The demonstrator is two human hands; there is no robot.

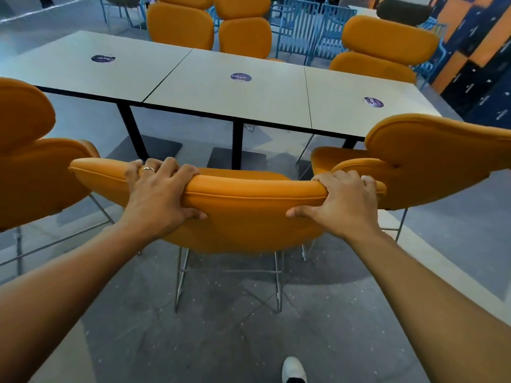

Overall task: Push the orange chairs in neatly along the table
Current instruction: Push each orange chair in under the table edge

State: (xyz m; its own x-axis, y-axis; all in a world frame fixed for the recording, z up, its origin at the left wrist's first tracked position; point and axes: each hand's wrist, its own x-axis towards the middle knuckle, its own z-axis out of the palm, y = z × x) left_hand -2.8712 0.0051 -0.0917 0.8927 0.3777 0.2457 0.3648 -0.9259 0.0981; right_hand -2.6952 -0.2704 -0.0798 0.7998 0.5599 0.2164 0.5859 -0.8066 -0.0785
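Frame edges crop the left chair (pixel 26 167) and shoe (pixel 293 367).

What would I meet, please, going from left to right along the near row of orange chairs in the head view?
left orange chair → left hand → right hand → right orange chair. Both hands grip the back of the middle chair, which spans the stretch between them.

Middle sticker (pixel 240 77) on table (pixel 207 103) reads "ClayG".
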